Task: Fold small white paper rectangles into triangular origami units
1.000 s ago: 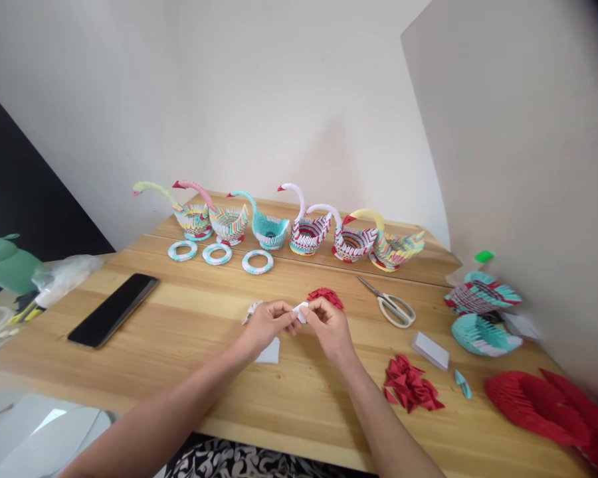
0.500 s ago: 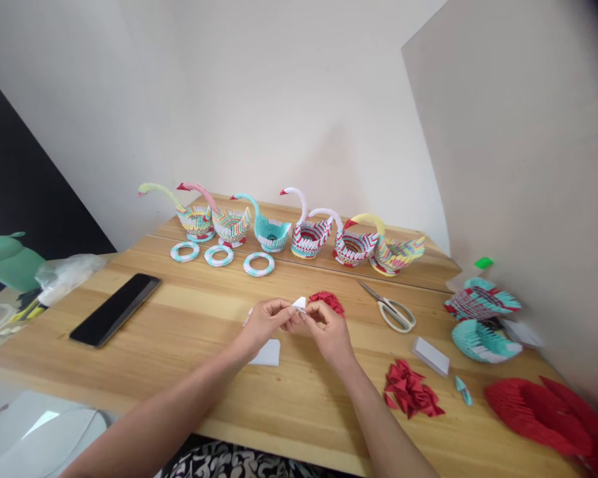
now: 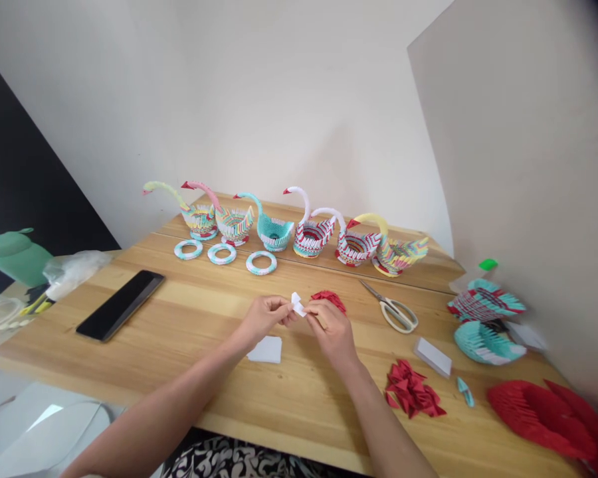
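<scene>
My left hand (image 3: 266, 317) and my right hand (image 3: 331, 327) meet above the middle of the wooden table (image 3: 189, 345), both pinching a small folded white paper piece (image 3: 296, 304) between thumbs and fingertips. A flat white paper slip (image 3: 266, 350) lies on the table just under my left wrist. A small pile of red folded pieces (image 3: 329, 299) sits right behind my right hand.
Several paper swans (image 3: 309, 234) line the table's back, with three paper rings (image 3: 222, 253) in front. A black phone (image 3: 120, 305) lies left. Scissors (image 3: 393, 309), a white paper stack (image 3: 432, 357), red folded pieces (image 3: 411, 392), teal-red models (image 3: 486, 318) and a red model (image 3: 548, 415) lie right.
Both hands have kept working the white piece between the fingertips; it now stands more upright and folded smaller. The view has shifted slightly.
</scene>
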Available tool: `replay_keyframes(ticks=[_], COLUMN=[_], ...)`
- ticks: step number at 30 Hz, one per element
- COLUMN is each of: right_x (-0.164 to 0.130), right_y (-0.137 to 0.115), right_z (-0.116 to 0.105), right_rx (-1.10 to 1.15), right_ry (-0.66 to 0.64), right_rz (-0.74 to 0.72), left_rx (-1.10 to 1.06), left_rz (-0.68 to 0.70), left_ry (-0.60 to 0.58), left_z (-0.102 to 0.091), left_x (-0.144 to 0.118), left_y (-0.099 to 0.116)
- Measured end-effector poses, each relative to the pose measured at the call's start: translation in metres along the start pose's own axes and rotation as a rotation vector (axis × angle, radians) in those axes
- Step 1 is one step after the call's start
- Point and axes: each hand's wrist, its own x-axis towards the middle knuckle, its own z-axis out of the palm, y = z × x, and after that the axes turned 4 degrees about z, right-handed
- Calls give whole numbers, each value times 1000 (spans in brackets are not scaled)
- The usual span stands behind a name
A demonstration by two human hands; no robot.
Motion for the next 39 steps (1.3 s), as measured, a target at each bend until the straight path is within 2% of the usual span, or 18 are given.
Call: replay_keyframes(ticks=[3, 9, 13, 31, 39], right_x=[1, 3, 3, 0, 1], right_y=[-3, -10, -8, 3, 3], right_z=[-1, -1, 1, 6, 10], right_rx=[64, 253, 331, 392, 477], right_ry=[-7, -5, -16, -4, 19], right_rz=[56, 312, 413, 438, 463], left_rx=[7, 119, 163, 169, 47], left_rz=[20, 111, 137, 105, 88], left_ry=[-12, 1, 17, -6, -43], left_z=[0, 5, 7, 9, 10], left_x=[-1, -6, -8, -7, -4], left_y=[0, 5, 5, 1, -5])
